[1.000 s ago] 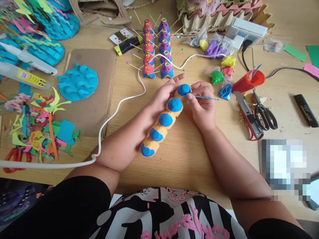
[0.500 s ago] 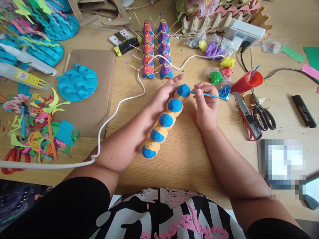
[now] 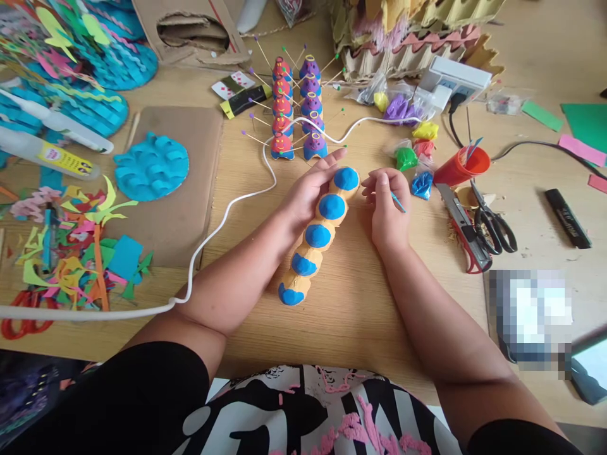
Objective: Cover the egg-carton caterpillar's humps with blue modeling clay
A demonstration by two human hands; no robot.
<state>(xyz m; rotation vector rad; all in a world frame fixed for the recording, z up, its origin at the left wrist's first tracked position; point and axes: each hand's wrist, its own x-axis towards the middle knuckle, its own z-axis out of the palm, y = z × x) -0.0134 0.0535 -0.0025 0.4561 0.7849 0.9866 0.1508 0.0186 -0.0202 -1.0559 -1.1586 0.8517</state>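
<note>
My left hand (image 3: 307, 193) holds the far end of an egg-carton strip (image 3: 325, 219) from its left side. The strip is a row of several yellowish bumps, slanting toward me, each with a blue clay-like patch on top. On the two nearest bumps the blue covers only part of the top. Just right of the strip's far end, my right hand (image 3: 389, 205) is closed on a thin blue stick (image 3: 398, 202). Most of the stick is hidden in the fingers, and its short visible end points down and right. A small gap separates these fingers from the strip.
Beyond the strip stand red figures (image 3: 282, 145) and purple figures (image 3: 314, 145) with pins. A white cable (image 3: 232, 201) crosses the left side. Bagged clay (image 3: 422, 184), a red cup (image 3: 462, 165), a box cutter (image 3: 465, 230) and scissors (image 3: 496, 227) lie right; paper scraps (image 3: 90, 246) lie left.
The blue stick has swung away from the far bump and now points down toward my right wrist. My right fingers have drawn closed around it. The camera view has shifted slightly.
</note>
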